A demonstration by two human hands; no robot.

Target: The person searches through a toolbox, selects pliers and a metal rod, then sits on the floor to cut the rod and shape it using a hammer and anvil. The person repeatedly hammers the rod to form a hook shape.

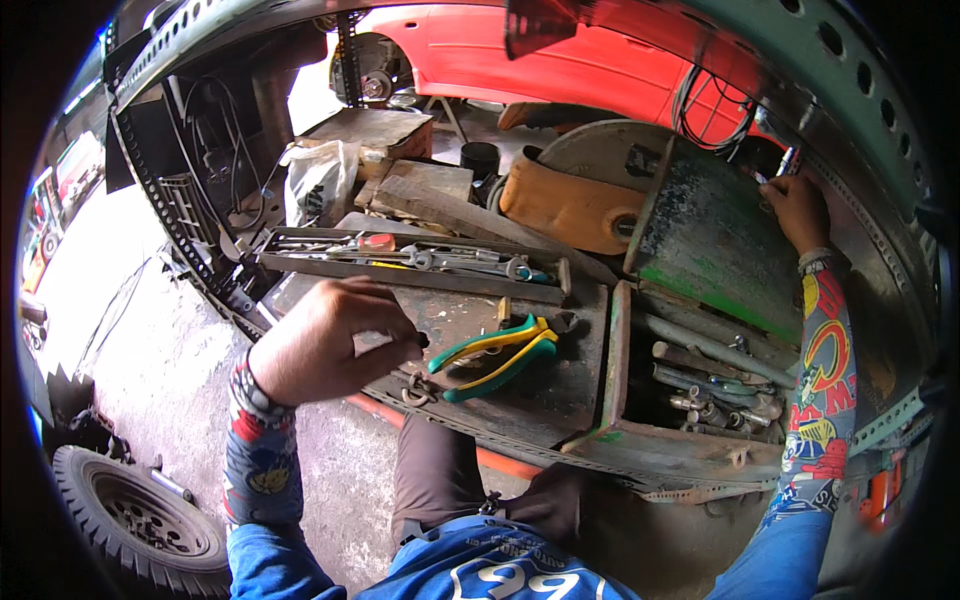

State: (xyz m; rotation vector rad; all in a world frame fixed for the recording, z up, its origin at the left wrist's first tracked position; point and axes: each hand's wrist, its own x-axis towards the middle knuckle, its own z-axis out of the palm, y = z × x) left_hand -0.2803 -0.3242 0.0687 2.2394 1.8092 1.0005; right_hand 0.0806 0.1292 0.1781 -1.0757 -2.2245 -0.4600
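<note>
a dark piece in a left-hand pinch, pliers lying aslant on the bench

in the head view, the small dark piece (422, 340) sits at the fingertips of the left hand (322, 338), above the near part of the dark work surface (560, 415) and just left of the pliers' (497, 341) grips; it is too small to show which way its long axis runs. the pliers lie with their head to the right and a little away from the person, their green and yellow grips spread apart and running back to the left. a small shiny metal piece (789, 163) shows at the fingertips of the right hand (800, 212), its long axis rising and leaning slightly right

the left forearm comes up from the lower left, the wrist is bent so the back of the hand faces up, and the fingers curl toward the right, thumb and forefinger pressed together on the dark piece. the right arm reaches far forward along the right side, the hand beside the far right corner of the raised green lid (715, 235), its fingers bent inward; whether they pinch the shiny piece, i cannot tell

beyond the pliers, a long tray (410, 282) of wrenches (455, 262) runs left to right, and sockets (705, 412) lie in the open box (617, 360)
</note>
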